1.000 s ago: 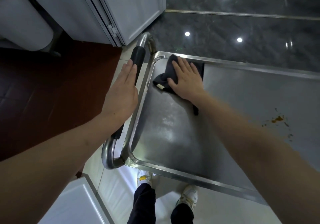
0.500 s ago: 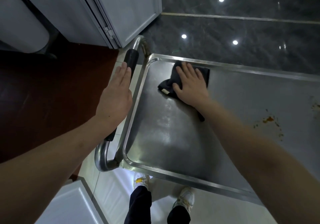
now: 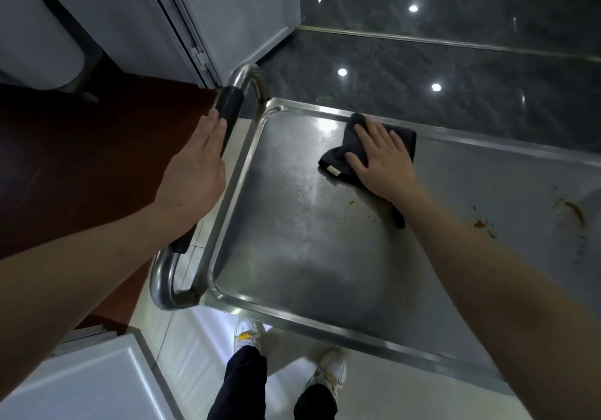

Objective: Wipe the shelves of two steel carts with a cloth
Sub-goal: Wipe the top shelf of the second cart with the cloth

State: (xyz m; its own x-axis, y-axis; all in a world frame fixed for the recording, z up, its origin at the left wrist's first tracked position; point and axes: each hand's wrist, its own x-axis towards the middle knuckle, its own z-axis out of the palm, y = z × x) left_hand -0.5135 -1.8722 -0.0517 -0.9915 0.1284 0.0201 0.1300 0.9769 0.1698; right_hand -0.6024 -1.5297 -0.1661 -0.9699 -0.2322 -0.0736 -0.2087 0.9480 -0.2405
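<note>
Right hand (image 3: 380, 162) lies flat, fingers straight and slightly spread, pressing down on a dark cloth (image 3: 344, 156) on the top shelf (image 3: 292, 240) of a steel cart. Not a curled hold: the grip is released, palm on top of the cloth. The cloth sits near the far edge of the shelf, toward the far-left corner but clear of the raised rim. Most of it is under the palm and fingers; a bunched part with a small pale label sticks out to the left of the thumb, and a thin strip trails out from under the wrist toward the near side.

Left hand (image 3: 195, 172) rests on the cart's push handle (image 3: 229, 107) along the left edge, fingers straight and together, lying along the black sleeve of the bar. Its grip looks released too; whether the thumb wraps under the bar cannot be told.

Shelf surface shows dull smears in the near-left part. Orange-brown stains (image 3: 481, 224) sit toward the right side, well apart from the cloth, with a few tiny specks just near of the right wrist.

Below the near edge: white sneakers (image 3: 330, 367) and dark trousers on a pale tiled floor. A white cabinet door (image 3: 234, 13) stands beyond the handle.
</note>
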